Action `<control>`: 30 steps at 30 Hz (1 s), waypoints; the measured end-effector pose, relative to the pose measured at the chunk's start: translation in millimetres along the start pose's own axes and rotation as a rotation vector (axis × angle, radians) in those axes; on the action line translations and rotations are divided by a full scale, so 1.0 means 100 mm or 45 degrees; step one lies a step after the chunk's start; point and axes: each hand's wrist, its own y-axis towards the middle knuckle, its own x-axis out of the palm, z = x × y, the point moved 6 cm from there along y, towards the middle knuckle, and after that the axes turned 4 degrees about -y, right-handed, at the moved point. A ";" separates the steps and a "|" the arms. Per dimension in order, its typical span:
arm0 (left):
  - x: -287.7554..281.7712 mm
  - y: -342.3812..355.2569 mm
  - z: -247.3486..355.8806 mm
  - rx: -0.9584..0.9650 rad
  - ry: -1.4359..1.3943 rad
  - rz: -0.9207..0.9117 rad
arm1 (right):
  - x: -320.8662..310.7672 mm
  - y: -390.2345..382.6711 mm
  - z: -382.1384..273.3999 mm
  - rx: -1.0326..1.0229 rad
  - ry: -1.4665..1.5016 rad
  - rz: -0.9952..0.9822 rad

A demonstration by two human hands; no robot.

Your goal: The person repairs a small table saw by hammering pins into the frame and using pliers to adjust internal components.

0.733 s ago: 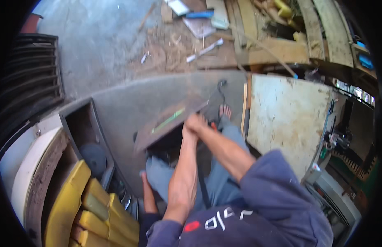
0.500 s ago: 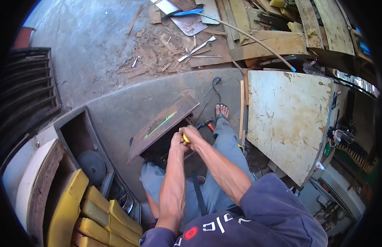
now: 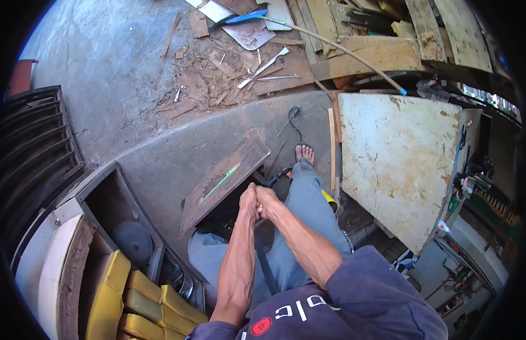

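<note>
Both hands are closed together in front of my lap: my left hand (image 3: pixel 248 199) and my right hand (image 3: pixel 267 199) grip a small yellow object (image 3: pixel 261 207), mostly hidden by the fingers. Just beyond them, between my legs, a tilted brown wooden panel (image 3: pixel 247 158) with a bright green strip (image 3: pixel 217 187) stands over a dark opening. A tool with black and orange parts (image 3: pixel 281 177) lies to the right of the panel. My bare toes (image 3: pixel 304 152) show beside a black cord (image 3: pixel 297 130).
A battered white board (image 3: pixel 396 164) stands at my right. A metal compartment holds a grey disc (image 3: pixel 132 242) at left, near yellow foam pieces (image 3: pixel 144 306) and a dark slatted frame (image 3: pixel 30 141). Wood scraps (image 3: pixel 217 79), a long stick (image 3: pixel 348 51) and stacked planks (image 3: pixel 444 28) lie ahead.
The yellow object showed more plainly between my fingers half a second ago. My joined hands have moved a little lower. The view has shifted slightly.
</note>
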 end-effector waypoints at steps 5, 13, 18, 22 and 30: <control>-0.12 0.10 -0.11 -0.061 0.057 -0.067 | -0.02 0.11 0.10 -0.161 -0.085 0.062; 0.10 0.14 -0.31 -0.226 -0.612 -0.617 | 0.06 0.04 -0.14 -0.549 -1.301 0.551; 0.35 0.31 -0.24 -0.037 -1.198 -0.697 | 0.25 -0.07 -0.06 -0.723 -1.801 0.481; 0.08 0.43 -0.57 0.083 -1.219 -1.149 | 0.25 -0.27 -0.23 -0.932 -2.041 0.501; -1.57 0.27 -0.77 0.930 0.768 0.887 | -0.69 -0.74 0.35 -0.837 -1.575 0.514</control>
